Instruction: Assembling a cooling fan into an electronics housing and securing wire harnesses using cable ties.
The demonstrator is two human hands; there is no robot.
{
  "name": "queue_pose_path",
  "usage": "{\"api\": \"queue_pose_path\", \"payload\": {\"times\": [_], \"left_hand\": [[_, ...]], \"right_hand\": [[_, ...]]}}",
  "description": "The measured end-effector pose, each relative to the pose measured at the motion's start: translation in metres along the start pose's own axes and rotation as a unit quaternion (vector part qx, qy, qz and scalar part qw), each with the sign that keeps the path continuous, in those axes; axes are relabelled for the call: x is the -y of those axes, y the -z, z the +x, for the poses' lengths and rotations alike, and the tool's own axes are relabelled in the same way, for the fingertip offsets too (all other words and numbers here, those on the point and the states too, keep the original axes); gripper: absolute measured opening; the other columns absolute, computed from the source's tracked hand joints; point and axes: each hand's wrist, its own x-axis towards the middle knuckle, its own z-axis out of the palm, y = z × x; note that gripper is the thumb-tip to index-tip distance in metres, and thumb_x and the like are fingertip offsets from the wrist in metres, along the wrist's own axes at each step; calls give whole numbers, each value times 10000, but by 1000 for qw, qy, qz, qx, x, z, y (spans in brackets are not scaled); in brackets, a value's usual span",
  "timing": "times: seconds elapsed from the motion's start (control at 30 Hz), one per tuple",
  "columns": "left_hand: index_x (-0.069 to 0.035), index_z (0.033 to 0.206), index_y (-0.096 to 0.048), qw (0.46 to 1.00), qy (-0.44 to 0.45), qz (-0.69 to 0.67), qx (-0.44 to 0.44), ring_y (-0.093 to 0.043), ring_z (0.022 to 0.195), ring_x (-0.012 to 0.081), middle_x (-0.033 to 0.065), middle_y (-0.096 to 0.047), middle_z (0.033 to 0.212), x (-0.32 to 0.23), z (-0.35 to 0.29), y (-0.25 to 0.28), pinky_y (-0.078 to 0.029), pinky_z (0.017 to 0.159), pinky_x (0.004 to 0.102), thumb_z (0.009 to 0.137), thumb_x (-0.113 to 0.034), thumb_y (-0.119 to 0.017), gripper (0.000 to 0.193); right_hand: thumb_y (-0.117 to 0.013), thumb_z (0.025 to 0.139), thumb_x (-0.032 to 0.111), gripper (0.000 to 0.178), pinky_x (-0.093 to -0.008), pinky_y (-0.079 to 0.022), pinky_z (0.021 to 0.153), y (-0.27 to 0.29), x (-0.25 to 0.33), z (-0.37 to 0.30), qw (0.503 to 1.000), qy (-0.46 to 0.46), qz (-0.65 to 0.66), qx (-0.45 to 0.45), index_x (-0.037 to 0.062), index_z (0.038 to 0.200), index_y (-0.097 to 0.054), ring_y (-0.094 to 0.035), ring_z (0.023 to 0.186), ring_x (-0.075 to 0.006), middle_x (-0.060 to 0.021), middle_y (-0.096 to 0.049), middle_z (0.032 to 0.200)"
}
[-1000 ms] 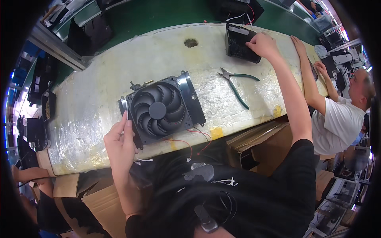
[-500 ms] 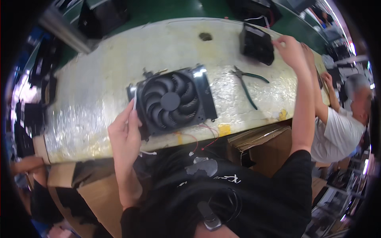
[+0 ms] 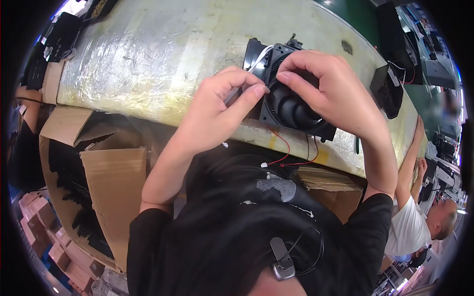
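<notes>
The left hand's grip point(image 3: 217, 106) at the left edge of a black, square-framed plastic fan point(image 3: 291, 109) and the right hand's grip point(image 3: 331, 91) over it are pressing thumb and forefinger together; whether either is pinching anything cannot be told. The fan is lying on a pale, film-wrapped surface point(image 3: 148, 59), with thin white wires point(image 3: 259, 58) crossing its left side and thin red wires point(image 3: 289, 148) trailing nearside.
</notes>
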Motion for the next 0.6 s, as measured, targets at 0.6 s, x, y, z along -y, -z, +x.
{"api": "queue_pose_path", "payload": {"times": [0.6], "left_hand": [[17, 992, -637, 984, 111, -138, -35, -416, 620, -8, -61, -531, 739, -14, -3, -5, -320, 534, 178, 979, -112, -560, 151]], "right_hand": [[-638, 927, 86, 186, -204, -495, 668, -17, -7, -6, 888, -127, 440, -35, -31, 1069, -670, -597, 706, -71, -69, -681, 901]]}}
